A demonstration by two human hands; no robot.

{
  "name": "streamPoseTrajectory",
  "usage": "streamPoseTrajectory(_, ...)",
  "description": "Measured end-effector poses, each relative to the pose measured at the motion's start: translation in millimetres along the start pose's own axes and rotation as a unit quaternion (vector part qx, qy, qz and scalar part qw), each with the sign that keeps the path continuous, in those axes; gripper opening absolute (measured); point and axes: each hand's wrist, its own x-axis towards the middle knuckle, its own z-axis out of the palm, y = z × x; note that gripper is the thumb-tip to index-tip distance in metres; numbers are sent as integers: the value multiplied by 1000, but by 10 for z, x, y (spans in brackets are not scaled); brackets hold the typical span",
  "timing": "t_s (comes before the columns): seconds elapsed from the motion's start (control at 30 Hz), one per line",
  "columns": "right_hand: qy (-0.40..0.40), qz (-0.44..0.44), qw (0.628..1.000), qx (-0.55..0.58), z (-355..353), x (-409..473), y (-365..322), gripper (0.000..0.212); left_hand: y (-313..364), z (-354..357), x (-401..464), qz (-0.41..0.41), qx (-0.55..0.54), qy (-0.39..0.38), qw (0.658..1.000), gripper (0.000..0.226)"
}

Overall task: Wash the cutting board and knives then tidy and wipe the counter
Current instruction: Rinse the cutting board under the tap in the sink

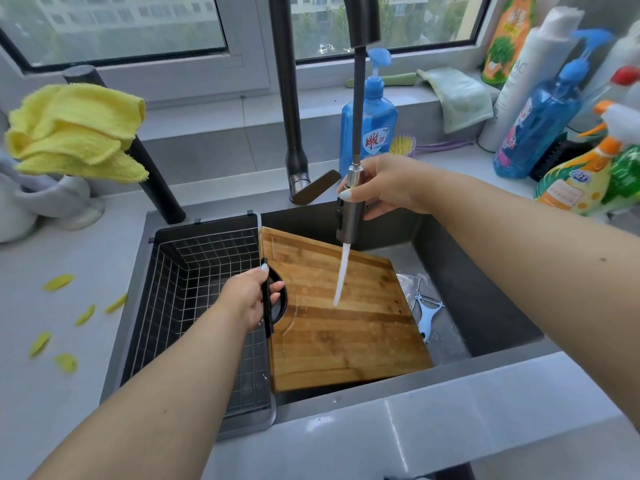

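The wooden cutting board (pixel 346 323) is being propped tilted inside the dark sink (pixel 485 289), its black handle (pixel 268 303) gripped by the left hand (pixel 247 299). The pull-out sprayer (pixel 349 216) is being held by the right hand (pixel 388 185), its water stream (pixel 341 275) being run onto the board. Left of the sink, yellow peels (pixel 59 282) are lying on the grey counter (pixel 52 393). The writing on the blue bottle (pixel 369 123) behind the sink is too blurred to read.

Bright, even daylight from the window (pixel 114 27) behind the sink; shadows soft and faint. Mild glare on the wet counter edge (pixel 398 431). Strong wide-angle bending at frame edges; right-side bottles (pixel 540 123) slightly soft.
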Motion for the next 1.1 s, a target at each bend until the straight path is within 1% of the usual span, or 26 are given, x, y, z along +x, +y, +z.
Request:
streamPoseTrajectory(0.1,48,-14,997,-60,-70,40,42,29,-3,-4,6,2,1,2,1000,27)
streamPoseTrajectory(0.23,98,-63,987,-107,-11,110,92,32,-4,-10,17,3,3,1,1000,29)
streamPoseTrajectory(0.4,95,-107,988,-62,139,163,103,32,-6,-14,8,5,3,-3,1000,28)
streamPoseTrajectory(0.53,117,-115,979,-123,74,185,109,30,-6,-10,-1,7,2,-2,1000,26)
streamPoseTrajectory(0.63,117,-94,974,-168,-77,190,133,30,-6,-11,6,7,2,-2,1000,26)
streamPoseTrajectory(0.73,107,-70,974,-189,-202,182,124,28,-6,-18,11,5,3,-2,1000,26)
streamPoseTrajectory(0.8,93,-54,977,-182,-225,156,98,28,-7,-17,11,5,3,-1,1000,25)
streamPoseTrajectory(0.9,55,-35,992,-107,-162,119,68,25,-5,-13,2,6,4,-4,1000,25)
streamPoseTrajectory(0.97,43,-36,995,-79,-88,113,56,24,-5,-15,0,6,4,-4,1000,26)
streamPoseTrajectory(1.03,58,-53,993,-90,-42,130,60,26,-3,-16,-8,4,5,-5,1000,27)
streamPoseTrajectory(1.1,84,-66,986,-129,-44,148,67,29,-2,-15,-8,2,7,-3,1000,27)
